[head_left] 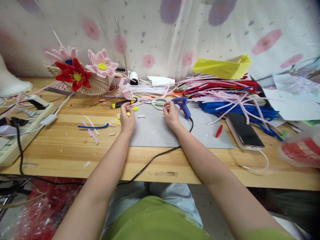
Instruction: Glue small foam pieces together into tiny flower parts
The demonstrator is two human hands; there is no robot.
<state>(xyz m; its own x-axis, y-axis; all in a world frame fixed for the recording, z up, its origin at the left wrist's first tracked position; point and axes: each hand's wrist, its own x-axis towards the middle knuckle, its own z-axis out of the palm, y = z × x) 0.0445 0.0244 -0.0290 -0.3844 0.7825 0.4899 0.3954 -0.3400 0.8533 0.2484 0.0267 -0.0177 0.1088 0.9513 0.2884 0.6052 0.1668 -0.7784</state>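
My left hand (127, 116) is over the left edge of the grey cutting mat (150, 133), its fingers drawn together. Whatever they may pinch is too small to make out. Just behind it lie a yellow-and-black utility knife (117, 105) and small yellow pieces (135, 108). My right hand (171, 115) is also closed, fingertips pressed together; any thing between them cannot be told. Beside its fingertips lie scissors with pale green handles (158, 106). To its right rests a blue glue gun (183, 106), its black cord running forward across the mat.
Pink and red fuzzy flowers (76, 76) in a woven basket (100, 85) stand at the back left. Bundles of pipe cleaners (225, 108) lie at the right, near a phone (246, 128) on a white box. A power strip (27, 126) sits far left.
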